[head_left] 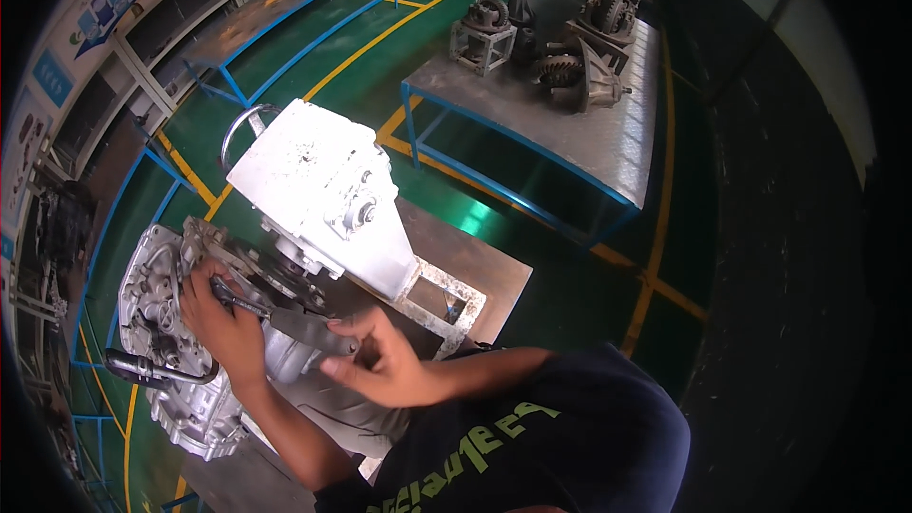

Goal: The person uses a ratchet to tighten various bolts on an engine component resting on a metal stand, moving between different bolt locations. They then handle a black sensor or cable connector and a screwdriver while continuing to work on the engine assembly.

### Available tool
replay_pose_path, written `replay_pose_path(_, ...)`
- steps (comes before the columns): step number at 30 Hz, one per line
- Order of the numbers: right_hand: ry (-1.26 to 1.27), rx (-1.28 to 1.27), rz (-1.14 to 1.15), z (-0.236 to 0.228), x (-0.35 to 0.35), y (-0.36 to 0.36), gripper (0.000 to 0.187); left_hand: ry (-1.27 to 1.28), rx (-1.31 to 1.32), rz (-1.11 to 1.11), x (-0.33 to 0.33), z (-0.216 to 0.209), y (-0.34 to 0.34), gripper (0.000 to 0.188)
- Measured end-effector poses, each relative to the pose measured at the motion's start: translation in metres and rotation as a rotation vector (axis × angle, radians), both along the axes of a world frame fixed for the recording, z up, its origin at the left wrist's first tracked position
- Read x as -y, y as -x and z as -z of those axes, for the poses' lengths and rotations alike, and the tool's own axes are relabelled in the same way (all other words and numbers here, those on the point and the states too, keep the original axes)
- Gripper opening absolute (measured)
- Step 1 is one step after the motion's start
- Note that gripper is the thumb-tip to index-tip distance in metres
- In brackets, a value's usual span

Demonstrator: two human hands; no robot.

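A silver-grey gearbox housing [166, 323] with bolts and cast ribs sits at the lower left. My left hand [223, 323] rests over its upper side, with fingers closed round a dark metal wrench-like tool [242, 299]. The tool points rightward toward a flat grey metal piece [318, 331] with a hole near its end. Beside that piece is my right hand [380, 361], its thumb and forefinger apart and nothing visible between them. Whether the right fingertips touch the metal is unclear. A bent bar with a black grip [133, 366] crosses the housing below my left hand.
A large white gearbox [313, 161] on a white frame [465, 318] stands just beyond my hands. Farther right, a metal-topped table [532, 123] with blue legs carries several gear assemblies [579, 76]. Another blue-framed table [256, 19] stands at the far left, above a green floor with yellow lines.
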State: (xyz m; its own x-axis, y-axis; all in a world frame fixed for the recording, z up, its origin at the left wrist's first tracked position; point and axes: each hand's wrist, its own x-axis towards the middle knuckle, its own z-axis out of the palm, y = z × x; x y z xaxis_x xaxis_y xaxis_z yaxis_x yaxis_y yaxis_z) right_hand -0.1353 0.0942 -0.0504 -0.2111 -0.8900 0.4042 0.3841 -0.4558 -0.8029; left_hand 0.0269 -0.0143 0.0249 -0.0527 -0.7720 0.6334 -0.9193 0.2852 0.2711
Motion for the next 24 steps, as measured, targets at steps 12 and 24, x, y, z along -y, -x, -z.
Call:
replay_pose_path(12, -0.004, -0.147, -0.067, -0.005, -0.006, 0.005, 0.048, 0.006, -0.097, -0.008, 0.002, -0.001, 0.004, 0.032)
replay_pose_path(24, 0.131, 0.117, -0.133, 0.005, 0.004, -0.001, 0.047, -0.013, -0.154, 0.009, 0.004, -0.001, 0.009, 0.031)
